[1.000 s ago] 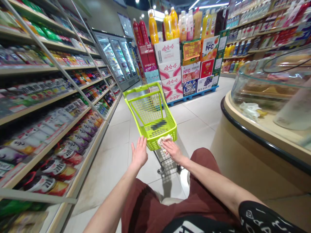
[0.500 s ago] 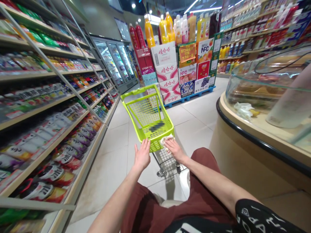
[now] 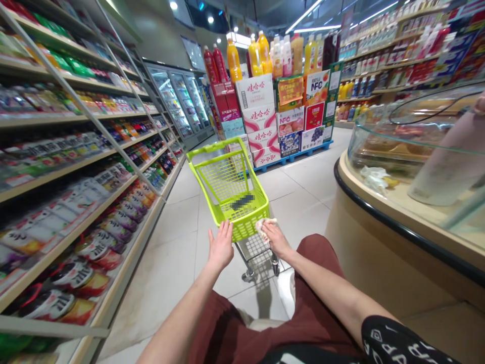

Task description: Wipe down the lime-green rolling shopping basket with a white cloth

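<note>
A lime-green shopping cart (image 3: 212,199) stands on the floor right in front of my knees, its basket slatted and its lower frame metal with casters. My left hand (image 3: 221,246) has its fingers outstretched, the tips at the left corner of the basket's near side; no object shows in it. A crumpled whitish cloth (image 3: 261,227) is under the fingers of my right hand (image 3: 277,239), at the right corner of the same side. Part of the cloth is hidden by those fingers. A blurred-out dark patch (image 3: 243,202) shows on the basket floor.
Shelves of bottled drinks (image 3: 106,222) line the left side. Beyond the cart, stacked drink cartons (image 3: 259,116) with bottles on top sit on a blue pallet (image 3: 291,157). A rounded counter with a glass guard (image 3: 409,146) curves along the right.
My right hand and the cloth have shifted slightly right and down, to the basket's corner. My left hand stays nearly where it was. The camera view has moved a little.
</note>
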### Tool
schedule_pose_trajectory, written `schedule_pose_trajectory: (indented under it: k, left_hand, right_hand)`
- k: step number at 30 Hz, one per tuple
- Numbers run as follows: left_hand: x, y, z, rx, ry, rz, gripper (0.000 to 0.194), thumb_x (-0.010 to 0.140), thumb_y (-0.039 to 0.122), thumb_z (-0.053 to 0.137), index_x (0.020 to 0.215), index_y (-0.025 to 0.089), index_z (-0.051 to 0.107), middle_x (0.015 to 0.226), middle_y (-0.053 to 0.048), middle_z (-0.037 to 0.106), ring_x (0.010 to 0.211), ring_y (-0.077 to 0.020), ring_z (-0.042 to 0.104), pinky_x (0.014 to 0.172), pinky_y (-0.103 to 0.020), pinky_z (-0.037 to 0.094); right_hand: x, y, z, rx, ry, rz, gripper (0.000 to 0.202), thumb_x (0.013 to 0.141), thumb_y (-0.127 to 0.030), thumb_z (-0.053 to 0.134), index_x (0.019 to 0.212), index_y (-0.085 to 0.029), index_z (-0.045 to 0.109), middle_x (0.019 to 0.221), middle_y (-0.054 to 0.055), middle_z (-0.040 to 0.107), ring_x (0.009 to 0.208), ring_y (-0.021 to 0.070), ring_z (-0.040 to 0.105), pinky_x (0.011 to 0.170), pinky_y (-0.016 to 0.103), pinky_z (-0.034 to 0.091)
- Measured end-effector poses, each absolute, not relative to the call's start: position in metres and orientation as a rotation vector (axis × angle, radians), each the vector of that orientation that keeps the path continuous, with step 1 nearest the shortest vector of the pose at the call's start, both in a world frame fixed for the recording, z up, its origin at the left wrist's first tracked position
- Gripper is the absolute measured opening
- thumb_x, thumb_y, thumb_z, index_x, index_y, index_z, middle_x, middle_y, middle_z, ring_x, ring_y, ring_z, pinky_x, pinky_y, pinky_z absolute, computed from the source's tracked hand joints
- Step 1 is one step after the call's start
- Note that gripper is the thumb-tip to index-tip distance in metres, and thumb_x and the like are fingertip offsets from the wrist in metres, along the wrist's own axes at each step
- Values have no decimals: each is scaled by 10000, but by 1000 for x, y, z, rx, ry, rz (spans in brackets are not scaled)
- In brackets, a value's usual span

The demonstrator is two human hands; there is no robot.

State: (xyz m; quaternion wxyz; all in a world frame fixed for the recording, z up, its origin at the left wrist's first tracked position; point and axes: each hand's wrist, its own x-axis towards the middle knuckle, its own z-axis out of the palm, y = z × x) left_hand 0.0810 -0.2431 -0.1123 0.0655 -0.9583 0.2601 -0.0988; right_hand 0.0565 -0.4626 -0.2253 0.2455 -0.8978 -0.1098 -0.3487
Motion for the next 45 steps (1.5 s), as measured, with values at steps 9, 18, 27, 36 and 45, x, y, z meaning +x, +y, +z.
schedule_pose_trajectory:
  k: [9,18,27,36,45]
  left_hand:
    - [80,-244,-110,-2936,774,-252,752,614,96,406,1342,139,221,1442,-67,174,1328,-220,130,1036,-579,115]
    - [78,-244,-106,-2931,734,-220,760,614,133,433,1343,133,218,1444,-89,169,1333,-250,84,1035,-568,142]
    - [80,-250,-104,-2975,780,-202,736,624,154,436,1334,142,242,1441,-79,189,1328,-247,120,1041,-560,132]
    - [69,-259,-102,-2989,959,-240,709,639,183,444,1323,134,263,1428,-89,233,1324,-236,144,1065,-522,91]
    - [87,-249,-106,-3071,920,-332,714,636,127,417,1327,103,239,1438,-101,192,1327,-209,138,1068,-492,110]
  right_hand:
    - [98,-463,-200,-2218,88,-1117,502,746,-60,382,1225,-188,467,1365,89,324,1244,226,324,979,392,358]
    - [79,-423,-252,-2203,48,-908,596,663,-3,348,1228,-163,448,1223,87,502,1119,194,482,926,336,428]
    - [91,-446,-198,-2100,261,-1088,556,715,-35,328,1251,-141,431,1318,102,407,1208,199,391,971,354,381]
    - [66,-440,-155,-2124,-78,-1150,563,734,-39,330,1274,-178,406,1308,78,422,1219,167,373,1007,351,344]
    - [77,-418,-141,-2516,-220,-941,513,717,-26,376,1201,-158,483,1309,103,428,1252,233,306,979,439,282]
